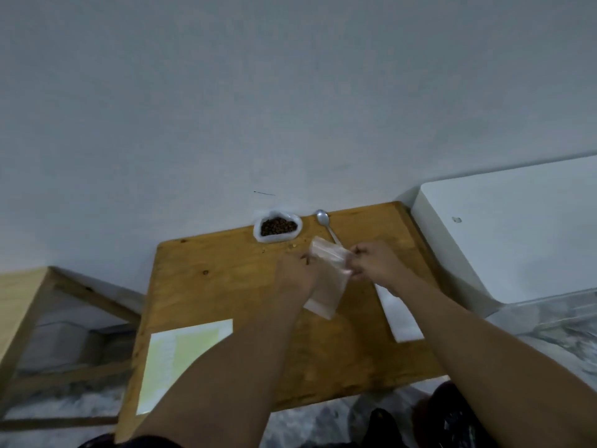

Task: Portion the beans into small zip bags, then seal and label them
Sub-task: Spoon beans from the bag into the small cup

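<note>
While our left hand (295, 276) and right hand (374, 261) pinch the seemingly empty zip bag (326, 279) with curled fingers (358, 252), we advise parting its mouth evenly before the beans (278, 226) go in.

Dim, flat indoor light, no clear source, cool grey cast on the wall (290, 92). Shadows soft and faint. No glare. Whole frame soft and noisy; motion blur on both forearms. Wide-angle bend: table (226, 286) edges curve toward the corners.
</note>
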